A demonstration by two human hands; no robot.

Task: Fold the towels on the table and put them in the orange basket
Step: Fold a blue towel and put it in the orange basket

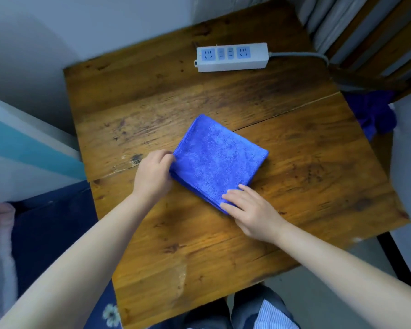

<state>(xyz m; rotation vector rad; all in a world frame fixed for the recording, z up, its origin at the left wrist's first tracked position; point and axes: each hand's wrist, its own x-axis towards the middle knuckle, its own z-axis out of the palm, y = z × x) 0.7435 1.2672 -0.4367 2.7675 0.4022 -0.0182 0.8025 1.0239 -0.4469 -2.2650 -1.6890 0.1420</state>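
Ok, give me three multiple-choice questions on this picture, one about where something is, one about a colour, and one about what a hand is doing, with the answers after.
1. Where does the power strip lie on the table?
A. Near the far edge, beyond the towel
B. Under the towel
C. At the near edge, beside the person's arms

2. What colour is the folded towel?
A. Orange
B. Blue
C. White

3. What is the left hand doing?
A. Resting flat on bare wood
B. Holding the power strip
C. Pinching the towel's left edge

Answers:
1. A, the strip sits at the far side with bare wood between it and the towel.
2. B, the cloth is bright blue all over.
3. C, its fingers curl onto the towel's edge, while the right hand lies with straight fingers on the near corner.
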